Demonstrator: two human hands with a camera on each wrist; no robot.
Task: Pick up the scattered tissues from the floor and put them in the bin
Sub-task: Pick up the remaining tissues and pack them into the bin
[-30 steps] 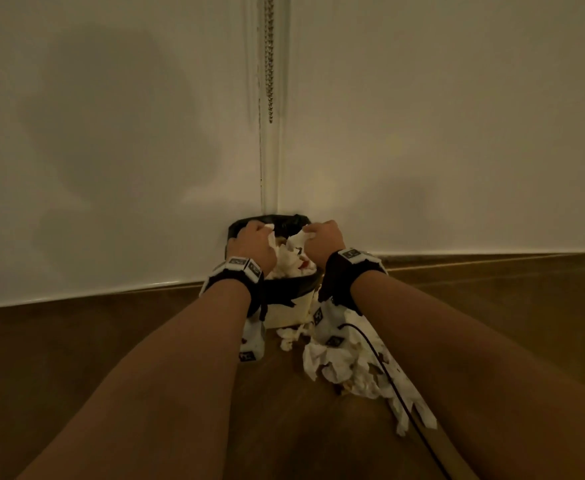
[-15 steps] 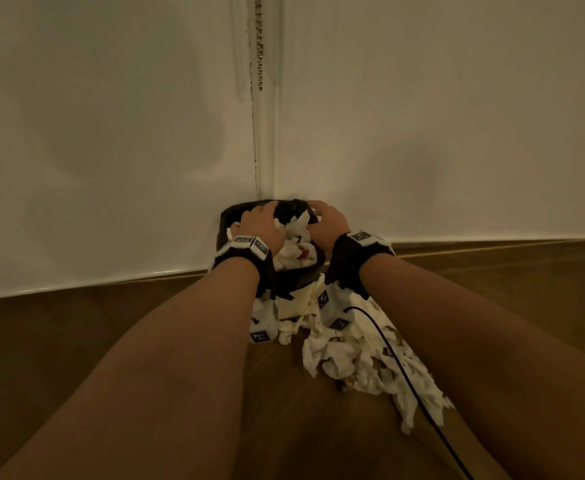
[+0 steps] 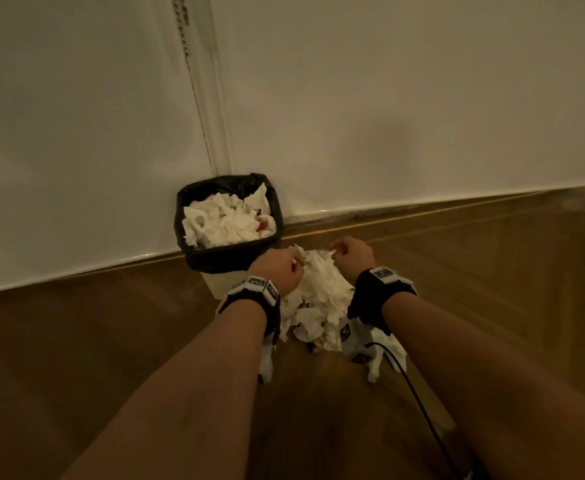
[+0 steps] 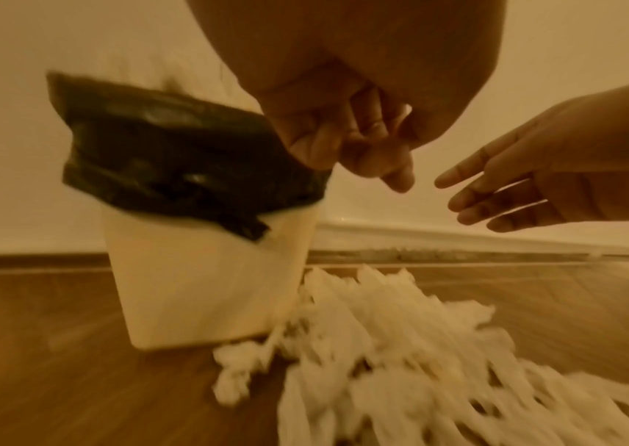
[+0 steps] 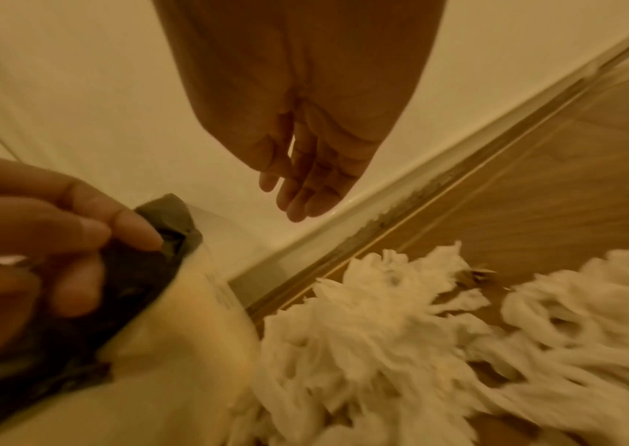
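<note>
Closest to the camera, a big heap of tissues (image 3: 318, 303) lies on the wooden floor (image 3: 111, 341), spread from between the two wrists out toward the bin's foot, with a few loose scraps (image 3: 376, 370) at the heap's near edge. Both hands hang just above that heap. The left hand (image 4: 351, 120) has its fingers loosely curled and nothing in them; the right hand (image 5: 305, 169) has its fingers relaxed and nearly straight, pointing down, and it too is empty. Beyond the hands stands the bin (image 3: 227, 220), pale-sided with a black liner (image 4: 175, 157) folded over its rim, set against the foot of the white wall (image 3: 422, 116). It is already well stuffed, white tissue up near the rim. So part of the job looks done, but a sizeable pile is left on the floor, and room in the bin looks tight. The next scoop looks about to begin.
</note>
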